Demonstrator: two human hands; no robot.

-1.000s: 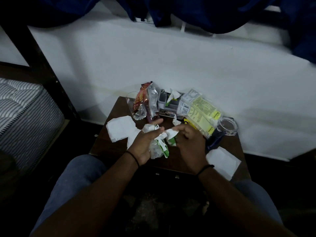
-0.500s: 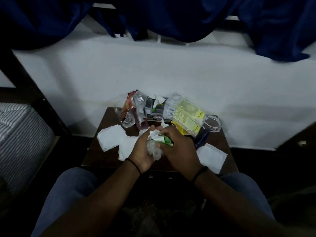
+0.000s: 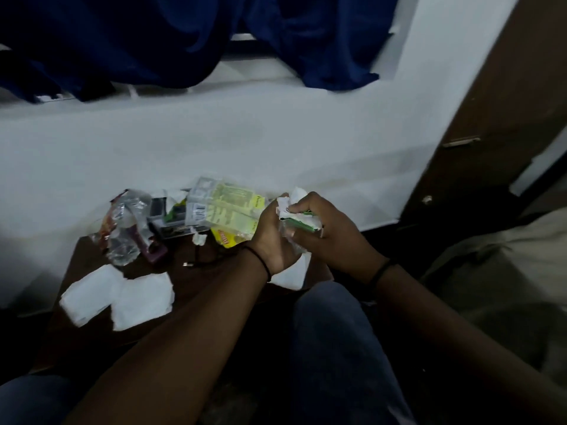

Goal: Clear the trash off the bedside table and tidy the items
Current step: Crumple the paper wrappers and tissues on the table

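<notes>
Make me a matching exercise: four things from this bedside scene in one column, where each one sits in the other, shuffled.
Things:
1. crumpled wrappers
2. two white tissues
3. yellow-green packet
4. blue curtain

Places:
A. flat on the table's near left part
B. hanging above, along the wall
C. bunched between both hands
D. at the table's back, by the wall

Pairs: 1-C, 2-A, 3-D, 4-B

The dark wooden bench (image 3: 196, 289) stands against the white wall. At its back lie a crumpled clear and red wrapper (image 3: 125, 225), a dark tray (image 3: 167, 216) and a yellow-green packet (image 3: 227, 210). Two white tissues (image 3: 118, 297) lie side by side near its front left, a black cord (image 3: 202, 262) between.
</notes>
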